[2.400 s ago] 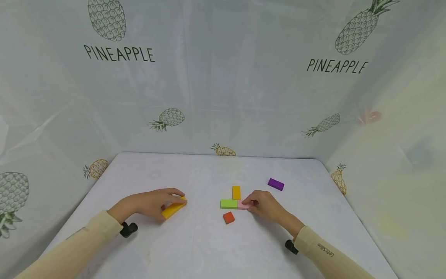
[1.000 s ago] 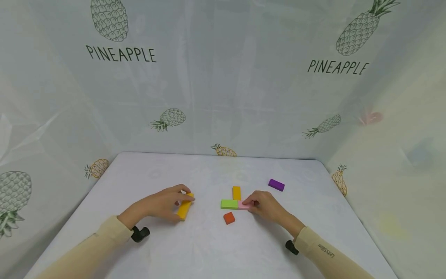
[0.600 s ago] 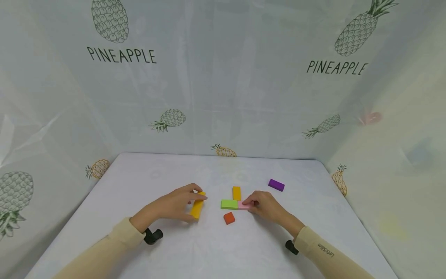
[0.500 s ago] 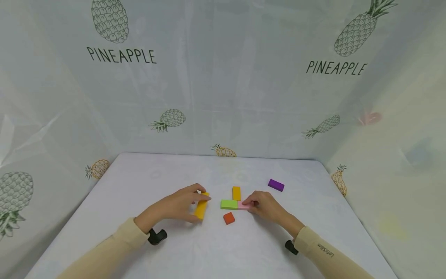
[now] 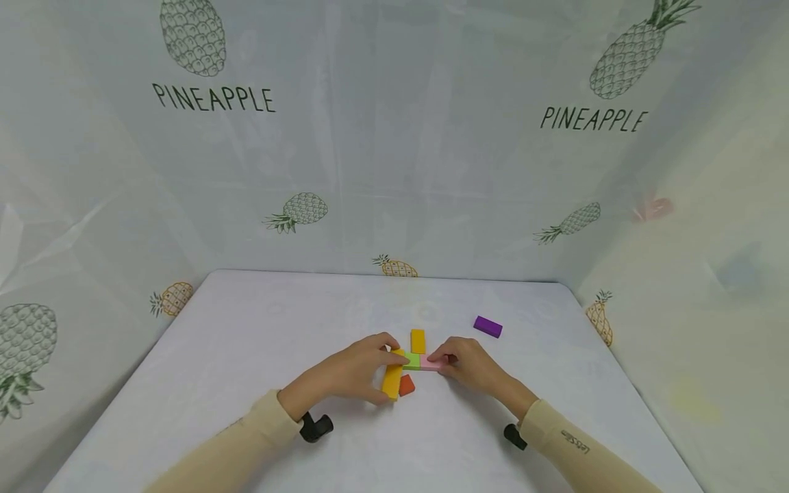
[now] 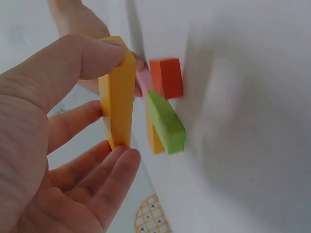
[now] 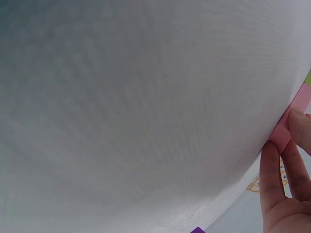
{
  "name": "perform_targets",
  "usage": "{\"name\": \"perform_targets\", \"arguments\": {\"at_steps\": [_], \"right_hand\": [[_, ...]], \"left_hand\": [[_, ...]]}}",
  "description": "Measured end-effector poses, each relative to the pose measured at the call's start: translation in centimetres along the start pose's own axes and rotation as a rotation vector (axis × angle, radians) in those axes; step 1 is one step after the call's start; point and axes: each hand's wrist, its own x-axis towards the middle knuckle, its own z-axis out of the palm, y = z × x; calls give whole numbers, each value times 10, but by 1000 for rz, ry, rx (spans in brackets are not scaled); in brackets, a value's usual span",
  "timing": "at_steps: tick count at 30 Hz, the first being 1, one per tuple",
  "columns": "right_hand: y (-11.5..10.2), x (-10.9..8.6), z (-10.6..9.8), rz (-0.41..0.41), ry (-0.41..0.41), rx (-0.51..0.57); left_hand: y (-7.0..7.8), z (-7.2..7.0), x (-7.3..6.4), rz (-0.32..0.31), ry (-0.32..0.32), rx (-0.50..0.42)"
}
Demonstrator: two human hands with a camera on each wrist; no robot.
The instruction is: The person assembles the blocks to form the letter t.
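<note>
My left hand [image 5: 360, 370] pinches a long yellow block [image 5: 392, 376] by its two ends, thumb on the near end and fingers at the far end. In the left wrist view that yellow block [image 6: 119, 97] is held off the table. From above it overlaps the left part of a green block [image 5: 412, 361]. My right hand [image 5: 471, 363] pinches a pink block [image 7: 282, 132] lying end to end with the green one. A shorter yellow block [image 5: 418, 341] stands behind their joint, and a red block [image 5: 407, 385] lies in front, partly hidden by the held yellow block.
A purple block [image 5: 488, 326] lies apart at the back right of the white table [image 5: 277, 308]. Behind the table hangs a pale curtain [image 5: 394, 137] printed with pineapples.
My left hand has carried the long yellow block rightward, turning it from slanted to nearly straight front to back, until it overlaps the green block. My right hand has stayed on the pink block.
</note>
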Motion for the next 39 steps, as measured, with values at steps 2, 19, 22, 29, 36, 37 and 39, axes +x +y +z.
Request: {"name": "perform_targets", "arguments": {"at_steps": [2, 19, 22, 29, 36, 37, 39], "right_hand": [[0, 0, 0, -5, -2, 3], [2, -2, -1, -67, 15, 16], [2, -1, 0, -73, 17, 16], [1, -1, -1, -90, 17, 15], [1, 0, 0, -80, 17, 14], [1, 0, 0, -79, 18, 14], [2, -1, 0, -76, 18, 11]], "left_hand": [[3, 4, 4, 7, 2, -1], [30, 35, 30, 76, 26, -18], [32, 40, 31, 70, 31, -12], [37, 48, 32, 63, 41, 13], [38, 54, 33, 73, 36, 37], [38, 54, 33, 76, 34, 37], [38, 55, 33, 79, 31, 43]]}}
